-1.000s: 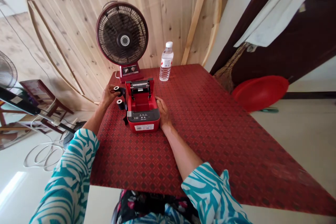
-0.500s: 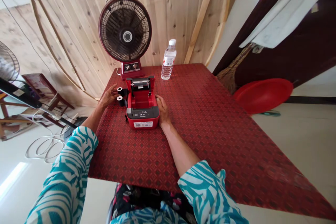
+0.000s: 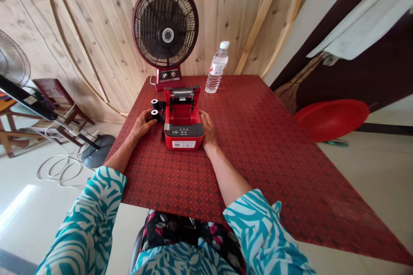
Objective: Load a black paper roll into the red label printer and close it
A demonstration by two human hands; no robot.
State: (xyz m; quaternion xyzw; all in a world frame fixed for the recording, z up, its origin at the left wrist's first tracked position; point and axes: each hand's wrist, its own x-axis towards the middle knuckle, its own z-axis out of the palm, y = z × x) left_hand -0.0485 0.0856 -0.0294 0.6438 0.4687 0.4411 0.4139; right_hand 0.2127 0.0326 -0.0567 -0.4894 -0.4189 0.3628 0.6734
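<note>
My right hand (image 3: 208,129) rests flat against the printer (image 3: 183,131). I can't tell if my left hand (image 3: 143,124) grips the near roll (image 3: 155,113); a bump could topple it.

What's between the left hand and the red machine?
Head view: the nearer black roll is between the left hand and the red machine; whether the hand grips it is unclear.

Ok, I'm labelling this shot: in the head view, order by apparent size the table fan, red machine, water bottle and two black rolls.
Table fan
Red machine
Water bottle
Far black roll and near black roll: too alike to rank
</note>
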